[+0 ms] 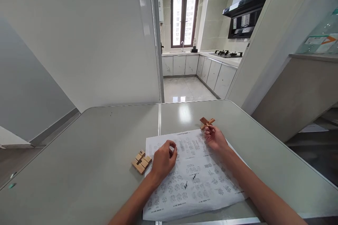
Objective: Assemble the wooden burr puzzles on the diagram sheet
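A large printed paper sheet (195, 168), covered in small diagrams with two dark check marks, lies on the table. My left hand (165, 158) is above its left part, fingers curled toward the thumb, with nothing visible between them. Beyond the sheet's far right edge, my right hand (215, 137) has its fingertips closed on one of the reddish-brown wooden puzzle pieces (207, 122), which cross one another there; the fingers partly hide them. Left of the sheet sits a light wooden block puzzle (142, 162) with notched blocks and a dark mark on one block.
The grey-green table (105, 154) has a pale seam (159, 119) running across it. A white wall (111, 42) rises behind its left side. Past a doorway is a kitchen with white cabinets (179, 65). A clear plastic bottle (320, 40) stands on a ledge at right.
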### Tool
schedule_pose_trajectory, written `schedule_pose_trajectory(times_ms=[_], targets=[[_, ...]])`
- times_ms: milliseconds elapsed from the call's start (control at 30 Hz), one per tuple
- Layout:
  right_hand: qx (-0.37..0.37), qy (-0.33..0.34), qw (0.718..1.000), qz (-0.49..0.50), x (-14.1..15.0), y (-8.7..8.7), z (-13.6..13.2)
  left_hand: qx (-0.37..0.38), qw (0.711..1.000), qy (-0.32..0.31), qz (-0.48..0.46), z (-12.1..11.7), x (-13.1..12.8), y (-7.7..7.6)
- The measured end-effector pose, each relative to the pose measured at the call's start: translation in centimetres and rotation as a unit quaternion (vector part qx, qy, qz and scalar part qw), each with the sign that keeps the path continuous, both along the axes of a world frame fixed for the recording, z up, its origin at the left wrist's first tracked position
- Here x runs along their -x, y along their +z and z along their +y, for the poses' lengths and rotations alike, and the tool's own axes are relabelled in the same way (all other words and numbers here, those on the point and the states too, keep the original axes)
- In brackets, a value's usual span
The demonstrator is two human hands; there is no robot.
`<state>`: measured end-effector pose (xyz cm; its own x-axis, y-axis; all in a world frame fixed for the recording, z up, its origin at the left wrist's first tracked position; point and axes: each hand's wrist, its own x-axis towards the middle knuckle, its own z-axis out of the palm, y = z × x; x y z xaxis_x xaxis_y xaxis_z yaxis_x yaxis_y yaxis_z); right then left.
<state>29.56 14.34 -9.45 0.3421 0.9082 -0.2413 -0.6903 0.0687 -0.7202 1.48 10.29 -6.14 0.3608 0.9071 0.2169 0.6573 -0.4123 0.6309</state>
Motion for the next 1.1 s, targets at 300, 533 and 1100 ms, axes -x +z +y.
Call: schedule_pose_trajectory(times_ms=[300,533,1100], targets=[[-0.019,0.028,0.996,-0.088,1.7,0.4,-0.8,0.011,1.000,0.002,-0.013,0.1,-0.1,0.0],[-0.028,0.146,0.953,-0.263,5.4,1.2,-3.2,-0.015,1.000,-0.024,-0.001,-0.3,-0.2,0.3],[-0.100,0.190,0.773,-0.597,6.7,1.4,-4.5,-0.139,0.971,0.130,0.141,-2.7,11.0,-0.6]])
